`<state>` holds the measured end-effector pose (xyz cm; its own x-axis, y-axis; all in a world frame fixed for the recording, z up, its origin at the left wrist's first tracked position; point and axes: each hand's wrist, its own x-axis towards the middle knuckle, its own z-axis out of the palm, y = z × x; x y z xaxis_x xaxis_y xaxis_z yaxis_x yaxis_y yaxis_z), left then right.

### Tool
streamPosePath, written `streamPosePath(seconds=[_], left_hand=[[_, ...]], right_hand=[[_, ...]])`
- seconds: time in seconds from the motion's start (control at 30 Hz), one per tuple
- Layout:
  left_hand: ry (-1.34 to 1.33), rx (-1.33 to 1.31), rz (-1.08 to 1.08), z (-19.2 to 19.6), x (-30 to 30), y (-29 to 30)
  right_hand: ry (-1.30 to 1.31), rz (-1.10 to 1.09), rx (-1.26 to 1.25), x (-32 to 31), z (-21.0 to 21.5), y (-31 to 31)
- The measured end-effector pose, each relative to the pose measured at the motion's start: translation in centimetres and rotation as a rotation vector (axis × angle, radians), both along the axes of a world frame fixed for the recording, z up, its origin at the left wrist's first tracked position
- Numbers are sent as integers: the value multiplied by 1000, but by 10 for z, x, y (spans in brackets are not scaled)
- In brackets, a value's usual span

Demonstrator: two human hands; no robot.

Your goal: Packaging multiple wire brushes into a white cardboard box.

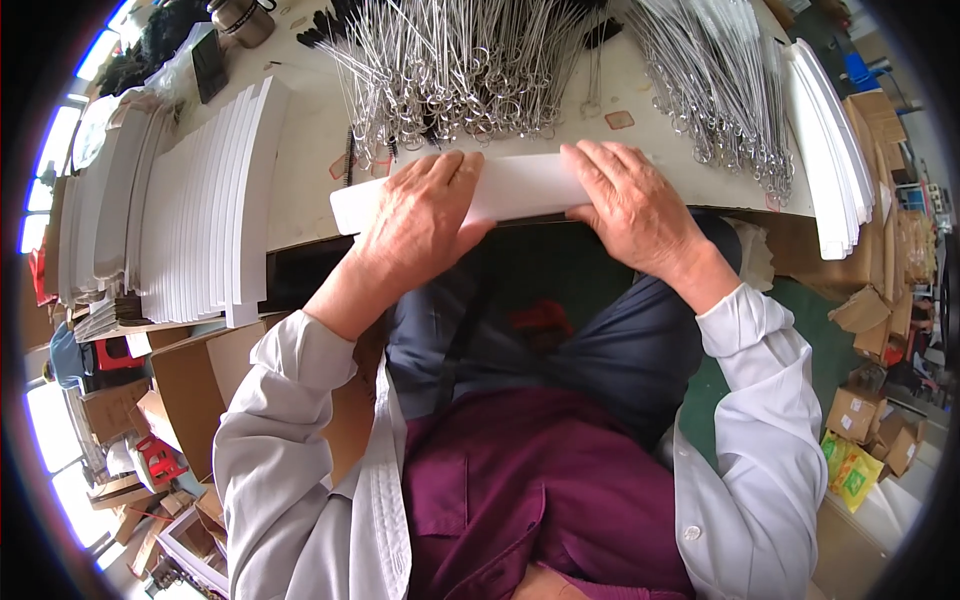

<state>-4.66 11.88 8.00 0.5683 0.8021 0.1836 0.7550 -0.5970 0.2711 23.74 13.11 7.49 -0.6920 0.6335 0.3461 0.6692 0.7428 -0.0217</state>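
Both hands at the near edge of a pale worktable (298, 200). Between them, a long white box (525, 186), narrow, lying crosswise in front of the lap. Left hand (425, 205) grasps it toward the left end, fingers laid across the upper face, thumb at the near edge; the rounded left end sticks out past the wrist. Right hand (632, 200) grips the right end the same way, fingers curled over, thumb near the lower edge. Whether the box rests on the tabletop or is lifted: cannot tell.

Step in hand, as I judge it: steadying or pressing this one box two-handed. A next move would seem to call for an even hold at both ends.

Around: beyond the box, a thick heap of thin metal rods with ring ends (450, 80), loops facing the person; a second rod bundle (715, 90) to the right. These crowd the far side, leaving limited room for pushing the box forward. Left, a row of white boxes (205, 210); right, another white stack (835, 150). Steel flask (242, 20) at far left. Near side looks unobstructed.
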Motion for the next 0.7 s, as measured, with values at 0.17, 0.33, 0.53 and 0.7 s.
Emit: streamPosePath(seconds=[0.17,0.33,0.53,0.7], left_hand=[[-28,58,17,-9,10,12],[-90,77,58,-21,13,15],[-138,170,123,-41,20,-6],[-6,268,156,-59,28,-19]], right_hand=[[14,-25,-9,9,-16,19],[135,-34,-74,7,-23,24],[104,-47,-145,5,-25,9],[111,-57,-133,-3,-36,-11]])
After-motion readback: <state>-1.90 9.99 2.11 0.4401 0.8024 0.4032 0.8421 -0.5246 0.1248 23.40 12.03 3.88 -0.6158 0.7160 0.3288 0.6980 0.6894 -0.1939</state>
